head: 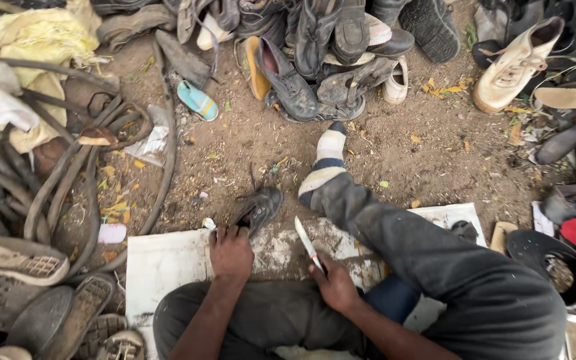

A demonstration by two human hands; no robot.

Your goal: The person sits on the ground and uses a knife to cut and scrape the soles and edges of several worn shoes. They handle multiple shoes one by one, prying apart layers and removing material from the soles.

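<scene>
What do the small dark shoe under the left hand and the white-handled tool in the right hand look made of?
Small dark shoe: probably worn leather, dull, creased and dusty. White-handled tool: likely a plastic or painted handle, smooth and pale; its tip is hidden in the right hand.

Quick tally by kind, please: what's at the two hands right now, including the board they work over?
knife: 1, held in the right hand
black shoe: 1, at the left hand
white board: 1, under both hands
Total: 3
</scene>
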